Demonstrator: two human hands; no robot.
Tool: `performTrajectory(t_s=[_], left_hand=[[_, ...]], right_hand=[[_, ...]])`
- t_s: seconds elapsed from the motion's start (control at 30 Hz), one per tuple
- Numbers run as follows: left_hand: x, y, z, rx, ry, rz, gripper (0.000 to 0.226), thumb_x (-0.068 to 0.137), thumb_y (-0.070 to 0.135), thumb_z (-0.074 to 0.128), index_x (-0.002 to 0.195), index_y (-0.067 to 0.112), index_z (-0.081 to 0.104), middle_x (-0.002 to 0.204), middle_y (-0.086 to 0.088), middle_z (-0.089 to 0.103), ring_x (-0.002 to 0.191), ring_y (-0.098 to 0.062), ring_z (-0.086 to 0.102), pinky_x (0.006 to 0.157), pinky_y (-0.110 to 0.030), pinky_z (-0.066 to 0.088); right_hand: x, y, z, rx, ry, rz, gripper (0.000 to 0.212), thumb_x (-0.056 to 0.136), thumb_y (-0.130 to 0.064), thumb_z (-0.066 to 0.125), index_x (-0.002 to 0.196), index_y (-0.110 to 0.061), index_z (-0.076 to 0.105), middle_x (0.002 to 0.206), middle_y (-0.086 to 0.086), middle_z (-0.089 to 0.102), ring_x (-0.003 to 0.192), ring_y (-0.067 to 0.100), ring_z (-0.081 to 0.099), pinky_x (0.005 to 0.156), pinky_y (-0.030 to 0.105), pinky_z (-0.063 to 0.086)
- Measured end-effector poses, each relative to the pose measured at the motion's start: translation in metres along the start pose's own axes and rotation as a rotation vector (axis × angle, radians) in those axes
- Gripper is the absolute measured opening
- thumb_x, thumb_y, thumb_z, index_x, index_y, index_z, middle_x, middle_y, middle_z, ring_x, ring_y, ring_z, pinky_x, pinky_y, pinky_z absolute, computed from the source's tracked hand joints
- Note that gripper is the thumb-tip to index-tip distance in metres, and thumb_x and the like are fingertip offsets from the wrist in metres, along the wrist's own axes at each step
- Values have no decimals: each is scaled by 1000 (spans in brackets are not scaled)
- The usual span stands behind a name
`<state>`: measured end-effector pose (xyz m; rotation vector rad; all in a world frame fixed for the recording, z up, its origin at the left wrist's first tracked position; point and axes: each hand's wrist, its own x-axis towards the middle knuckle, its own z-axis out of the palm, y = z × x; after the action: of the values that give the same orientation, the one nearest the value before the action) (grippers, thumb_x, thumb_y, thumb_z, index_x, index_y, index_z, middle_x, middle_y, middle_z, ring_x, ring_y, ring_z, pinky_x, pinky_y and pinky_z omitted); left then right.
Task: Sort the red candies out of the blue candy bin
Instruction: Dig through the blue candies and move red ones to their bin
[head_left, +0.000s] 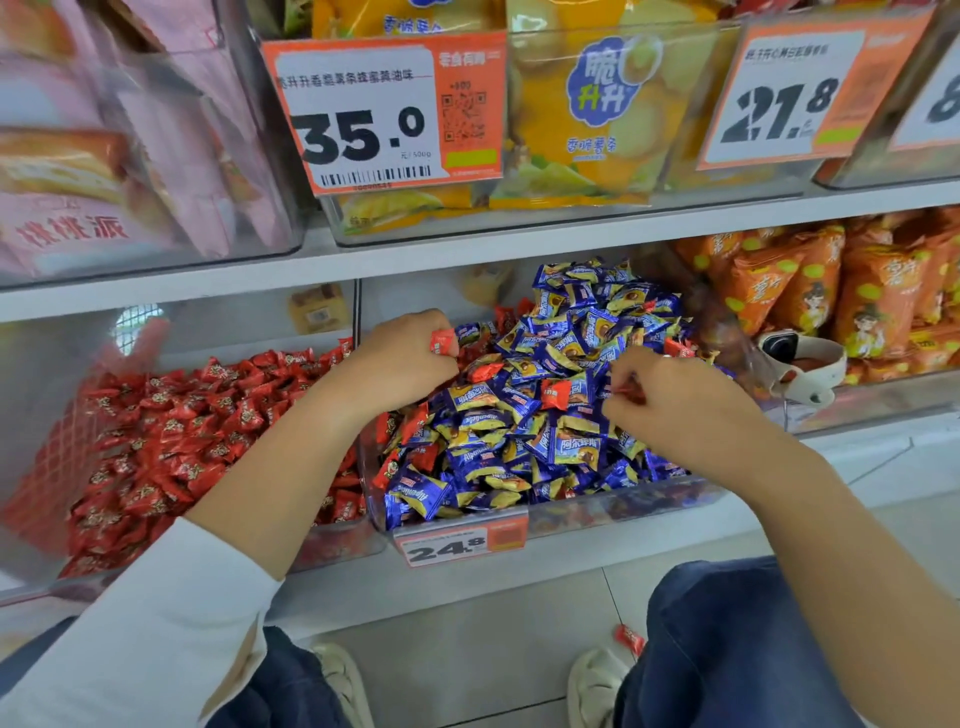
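A clear bin (623, 506) on the lower shelf holds a heap of blue candies (561, 395) with several red candies mixed in, one (558, 393) lying on top near the middle. My left hand (402, 358) is over the bin's left side and grips a red candy (441, 343) in curled fingers. My right hand (675, 400) is over the bin's right side and pinches another red candy (628, 391) between its fingertips. To the left stands a clear bin (332, 545) full of red candies (171, 441).
Orange snack bags (852, 296) fill the bin to the right, with a white watch (800, 364) lying by them. Price tags (462, 543) hang on the bin fronts. An upper shelf (467, 249) overhangs the bins. One red candy (629, 639) lies on the floor between my knees.
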<state>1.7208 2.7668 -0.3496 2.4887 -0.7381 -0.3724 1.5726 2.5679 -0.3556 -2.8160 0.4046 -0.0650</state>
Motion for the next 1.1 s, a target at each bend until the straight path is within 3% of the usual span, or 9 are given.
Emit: performTrajectory(t_s=[0.17,0.27,0.4,0.5,0.6,0.7,0.87,0.97,1.1], left_hand=[[0,8,5,-37,-5,-50,12,96,17,42,103,24,49,81,2,53,83,-30,64,54,-28,38],[0,14,9,23,-13,-30,14,100,28,39,110,22,46,83,1,55,79,-25,63,59,-29,37],[-1,17,12,84,74,0,30,89,48,56,95,19,52,85,7,53,77,-14,50,62,-29,35],[2,18,17,161,8,-1,38,82,56,60,96,21,54,82,9,52,81,-14,52,60,-27,36],[7,17,26,208,-57,-8,34,85,52,58,90,19,51,76,8,48,79,-17,50,56,-26,32],[6,20,29,202,-6,-7,30,89,47,55,88,19,48,74,5,49,81,-22,53,56,-30,32],[-4,22,11,140,157,31,28,87,37,60,96,13,49,83,-4,53,81,-26,51,62,-32,32],[-11,14,-2,156,189,53,26,85,30,62,98,11,49,85,-8,56,81,-27,52,63,-33,36],[-27,2,-19,214,159,151,24,81,28,64,104,26,58,82,-7,65,68,-23,56,68,-34,46]], right_hand=[[5,-4,-7,114,198,0,17,90,-36,53,82,-21,52,59,1,56,59,19,54,58,32,45],[7,-12,0,99,210,-111,26,93,-41,50,87,-20,64,63,-1,59,57,15,53,54,26,41],[9,-23,12,89,133,-283,29,95,-25,53,121,-28,63,115,-1,58,87,18,61,75,32,51],[13,-26,20,-87,1,-242,35,91,-37,56,124,-25,60,125,0,47,100,25,60,82,37,51],[15,-30,24,-149,-1,-225,29,92,-36,56,115,-19,62,122,5,45,92,29,60,76,38,52],[14,-28,22,-11,43,-242,23,94,-32,54,104,-13,63,115,6,48,81,27,60,74,37,50],[13,1,-11,251,345,-68,33,98,-34,44,90,-7,61,82,6,56,76,24,54,63,28,29],[6,32,-27,333,417,94,36,93,-44,49,84,-9,55,66,5,56,67,26,59,58,32,38],[1,55,-22,462,351,167,25,85,-35,67,86,-14,53,71,5,59,65,24,64,63,41,53]])
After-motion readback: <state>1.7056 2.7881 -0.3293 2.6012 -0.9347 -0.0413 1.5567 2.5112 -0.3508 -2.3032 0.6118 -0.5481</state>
